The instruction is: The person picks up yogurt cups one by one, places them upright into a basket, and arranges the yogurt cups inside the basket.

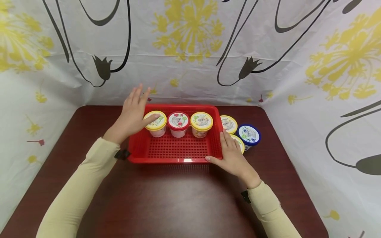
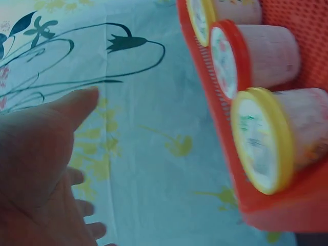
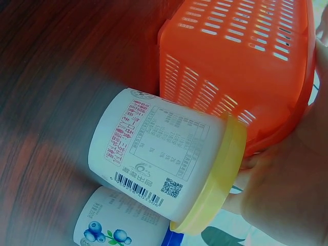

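Observation:
My left hand (image 1: pixel 132 114) is raised over the left end of the red plastic basket (image 1: pixel 175 160), fingers spread and nothing held. Its thumb overlaps a yellow-lidded tub (image 1: pixel 156 122) in the head view; the left wrist view shows a gap between them. Beside that tub, a red-lidded tub (image 1: pixel 178 121) and another yellow-lidded tub (image 1: pixel 201 122) stand upright in a row along the basket's back. At the basket's front right corner, my right hand (image 1: pixel 233 158) rests with its thumb on the front rim and extended fingers along the right side.
Outside the basket's right wall stand two more yellow-lidded tubs, one behind (image 1: pixel 228 124) and one in front (image 3: pixel 154 154), partly hidden by my right hand. A blue-lidded tub (image 1: pixel 249 134) stands beside them. The dark wooden table (image 1: pixel 178 201) meets patterned cloth walls (image 1: pixel 190 79).

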Action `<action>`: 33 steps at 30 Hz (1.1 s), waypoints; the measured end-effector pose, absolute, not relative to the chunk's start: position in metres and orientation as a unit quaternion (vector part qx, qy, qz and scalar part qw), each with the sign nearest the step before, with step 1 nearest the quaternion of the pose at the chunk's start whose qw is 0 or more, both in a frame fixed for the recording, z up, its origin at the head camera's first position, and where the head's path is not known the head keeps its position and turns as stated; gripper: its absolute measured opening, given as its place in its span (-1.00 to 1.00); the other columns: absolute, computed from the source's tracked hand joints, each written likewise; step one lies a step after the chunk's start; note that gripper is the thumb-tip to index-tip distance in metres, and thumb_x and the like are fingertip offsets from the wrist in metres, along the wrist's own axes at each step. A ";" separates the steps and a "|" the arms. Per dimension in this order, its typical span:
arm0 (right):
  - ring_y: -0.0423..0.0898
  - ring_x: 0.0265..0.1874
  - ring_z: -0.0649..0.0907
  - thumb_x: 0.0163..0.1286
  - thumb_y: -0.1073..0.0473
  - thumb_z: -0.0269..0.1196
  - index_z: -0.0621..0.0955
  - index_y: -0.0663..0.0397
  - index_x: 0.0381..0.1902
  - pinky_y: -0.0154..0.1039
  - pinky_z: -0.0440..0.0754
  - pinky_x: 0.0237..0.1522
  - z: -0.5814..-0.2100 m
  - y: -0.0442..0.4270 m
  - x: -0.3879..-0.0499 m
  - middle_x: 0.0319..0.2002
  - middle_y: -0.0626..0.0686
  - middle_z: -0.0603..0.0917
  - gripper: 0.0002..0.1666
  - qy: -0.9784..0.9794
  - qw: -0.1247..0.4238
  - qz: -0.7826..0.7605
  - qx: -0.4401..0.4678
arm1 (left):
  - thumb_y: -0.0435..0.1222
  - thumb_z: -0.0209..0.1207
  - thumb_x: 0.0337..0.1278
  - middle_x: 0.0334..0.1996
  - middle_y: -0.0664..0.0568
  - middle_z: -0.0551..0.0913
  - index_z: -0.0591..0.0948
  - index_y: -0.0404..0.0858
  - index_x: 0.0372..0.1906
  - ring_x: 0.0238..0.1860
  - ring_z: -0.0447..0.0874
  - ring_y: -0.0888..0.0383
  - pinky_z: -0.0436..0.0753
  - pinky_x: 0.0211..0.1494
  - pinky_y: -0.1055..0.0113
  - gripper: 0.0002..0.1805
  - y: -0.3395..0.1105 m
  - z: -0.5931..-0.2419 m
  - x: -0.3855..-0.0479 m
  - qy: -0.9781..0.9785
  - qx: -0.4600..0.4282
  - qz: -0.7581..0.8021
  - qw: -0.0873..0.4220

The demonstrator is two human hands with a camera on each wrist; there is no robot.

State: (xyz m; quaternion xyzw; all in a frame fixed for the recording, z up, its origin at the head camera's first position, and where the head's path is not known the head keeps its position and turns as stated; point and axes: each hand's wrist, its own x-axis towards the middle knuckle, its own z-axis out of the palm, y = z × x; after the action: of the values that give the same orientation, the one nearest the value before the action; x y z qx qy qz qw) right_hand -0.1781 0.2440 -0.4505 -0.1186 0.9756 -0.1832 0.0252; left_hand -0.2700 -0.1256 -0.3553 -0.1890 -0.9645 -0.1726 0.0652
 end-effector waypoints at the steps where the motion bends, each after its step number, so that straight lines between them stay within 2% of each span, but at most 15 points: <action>1: 0.12 0.61 -0.10 0.14 -0.63 0.11 -0.18 0.11 0.60 0.28 -0.11 0.57 -0.451 0.244 -0.178 0.63 0.13 -0.20 0.42 0.976 0.024 -0.184 -0.119 | 0.13 0.19 0.24 0.62 -0.16 -0.40 -0.26 -0.09 0.61 0.61 -0.39 -0.27 -0.11 0.55 -0.36 0.11 -0.130 -0.361 -0.266 -0.964 -0.185 -0.175 0.078; 7: 0.14 0.61 -0.10 0.14 -0.62 0.12 -0.18 0.11 0.60 0.29 -0.12 0.56 -0.452 0.246 -0.179 0.63 0.14 -0.19 0.43 0.975 0.023 -0.185 -0.119 | 0.09 0.23 0.20 0.61 -0.17 -0.46 -0.34 -0.12 0.60 0.60 -0.43 -0.29 -0.07 0.51 -0.41 0.18 -0.151 -0.395 -0.240 -0.967 -0.154 -0.170 0.108; 20: 0.15 0.61 -0.10 0.15 -0.61 0.13 -0.18 0.15 0.59 0.28 -0.14 0.57 -0.451 0.245 -0.180 0.62 0.17 -0.18 0.43 0.976 0.031 -0.182 -0.116 | 0.16 0.25 0.12 0.61 -0.17 -0.42 -0.33 -0.11 0.60 0.59 -0.37 -0.33 -0.06 0.49 -0.45 0.23 -0.162 -0.452 -0.190 -0.974 -0.123 -0.183 0.044; 29: 0.15 0.61 -0.09 0.15 -0.60 0.14 -0.19 0.13 0.60 0.28 -0.13 0.57 -0.453 0.245 -0.180 0.62 0.17 -0.17 0.42 0.975 0.025 -0.186 -0.117 | 0.22 0.19 0.14 0.62 -0.18 -0.31 -0.31 -0.15 0.60 0.59 -0.34 -0.30 -0.05 0.49 -0.44 0.21 -0.162 -0.467 -0.176 -0.973 -0.111 -0.202 0.027; 33: 0.16 0.60 -0.09 0.14 -0.61 0.14 -0.19 0.12 0.60 0.31 -0.12 0.56 -0.454 0.245 -0.180 0.62 0.16 -0.17 0.43 0.975 0.022 -0.188 -0.119 | 0.19 0.19 0.15 0.62 -0.21 -0.25 -0.26 -0.23 0.60 0.59 -0.32 -0.30 -0.07 0.49 -0.44 0.19 -0.162 -0.467 -0.173 -0.973 -0.107 -0.205 0.021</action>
State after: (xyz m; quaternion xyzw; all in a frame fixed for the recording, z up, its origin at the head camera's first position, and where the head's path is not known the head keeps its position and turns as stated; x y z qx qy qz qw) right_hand -0.1802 0.2453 -0.4535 -0.1194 0.9746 -0.1883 0.0221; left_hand -0.1729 -0.1619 -0.4675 -0.1066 -0.9727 -0.2052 0.0215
